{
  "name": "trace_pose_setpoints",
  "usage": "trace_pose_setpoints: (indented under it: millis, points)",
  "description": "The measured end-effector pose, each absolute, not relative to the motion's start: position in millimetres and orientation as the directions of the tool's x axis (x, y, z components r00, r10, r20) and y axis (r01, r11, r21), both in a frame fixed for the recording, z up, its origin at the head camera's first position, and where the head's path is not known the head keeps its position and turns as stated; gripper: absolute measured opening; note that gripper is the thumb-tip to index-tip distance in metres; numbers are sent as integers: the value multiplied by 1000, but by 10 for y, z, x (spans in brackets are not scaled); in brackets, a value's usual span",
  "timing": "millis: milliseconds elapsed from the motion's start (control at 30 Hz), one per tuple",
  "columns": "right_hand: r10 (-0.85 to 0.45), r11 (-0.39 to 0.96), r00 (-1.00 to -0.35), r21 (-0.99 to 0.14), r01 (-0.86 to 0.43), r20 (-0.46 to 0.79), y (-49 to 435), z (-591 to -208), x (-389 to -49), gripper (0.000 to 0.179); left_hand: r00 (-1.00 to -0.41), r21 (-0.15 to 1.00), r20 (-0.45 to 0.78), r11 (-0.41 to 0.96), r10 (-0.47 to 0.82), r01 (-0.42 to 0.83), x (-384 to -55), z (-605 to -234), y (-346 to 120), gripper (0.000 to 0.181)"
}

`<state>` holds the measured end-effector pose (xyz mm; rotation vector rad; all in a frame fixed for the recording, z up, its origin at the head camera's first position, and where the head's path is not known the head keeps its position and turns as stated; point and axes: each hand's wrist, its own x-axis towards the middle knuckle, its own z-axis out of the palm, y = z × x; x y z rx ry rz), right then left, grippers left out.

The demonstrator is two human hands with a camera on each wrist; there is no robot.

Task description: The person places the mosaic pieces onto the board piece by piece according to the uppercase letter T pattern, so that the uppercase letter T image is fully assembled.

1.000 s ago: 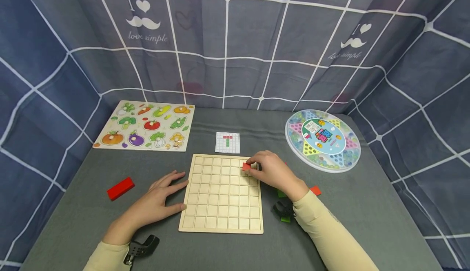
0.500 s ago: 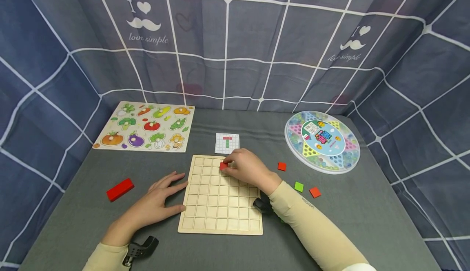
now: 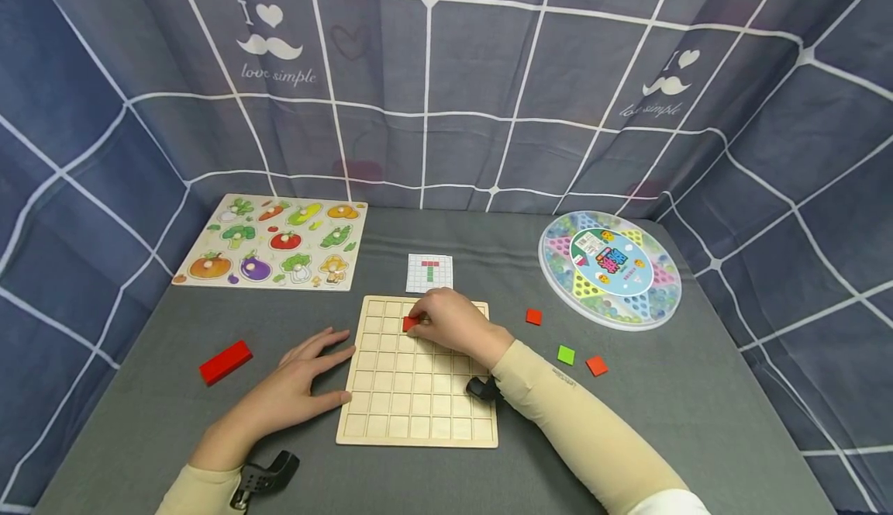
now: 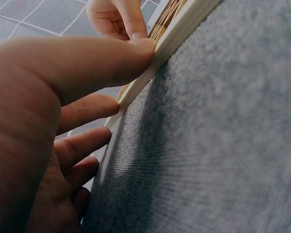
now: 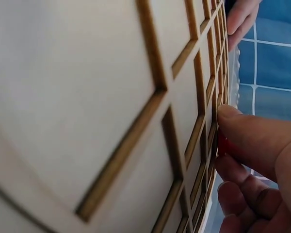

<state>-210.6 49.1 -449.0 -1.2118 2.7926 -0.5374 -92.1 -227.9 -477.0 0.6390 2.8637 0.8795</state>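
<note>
A pale wooden grid board (image 3: 417,391) lies on the grey cloth in front of me. Between thumb and fingers my right hand (image 3: 453,319) pinches a small red square tile (image 3: 408,323) at the board's upper part, in the second row of cells. In the right wrist view the red tile (image 5: 222,144) shows between thumb and fingertips, right at the grid. My left hand (image 3: 307,379) rests at the board's left edge with fingers spread, thumb and fingertips touching its side. The left wrist view has the thumb (image 4: 111,60) against the wooden edge.
Behind the board lies a pattern card (image 3: 429,273) with a red and green T. Loose red (image 3: 533,316) and green (image 3: 566,355) tiles lie to the right, and a red block (image 3: 226,362) to the left. A vegetable puzzle (image 3: 279,243) and a round game board (image 3: 610,271) stand farther back.
My right hand has moved left across the top of the board with the red tile, from near its right corner, and slightly down. The left hand has stayed at the board's edge.
</note>
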Motion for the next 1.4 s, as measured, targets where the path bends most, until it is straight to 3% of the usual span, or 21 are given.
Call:
trace_pose_setpoints:
  millis: [533, 700, 1067, 1400]
  points:
    - [-725, 629, -686, -340, -699, 70, 451, -4476, -2114, 23, -910, 551, 43, 750, 413, 366, -916, -4749, -2277, 67]
    - [-713, 633, -698, -365, -682, 68, 536, -4417, -2111, 33, -909, 554, 44, 747, 414, 367, -916, -4736, -2269, 67]
    - [-563, 684, -821, -506, -526, 92, 1266, -4308, -2107, 39, -908, 557, 45, 744, 417, 369, -932, -4747, -2271, 68]
    - [-430, 760, -894, -482, -435, 128, 1943, -4465, -2090, 42, -909, 564, 40, 741, 415, 363, -920, -4759, -2274, 68]
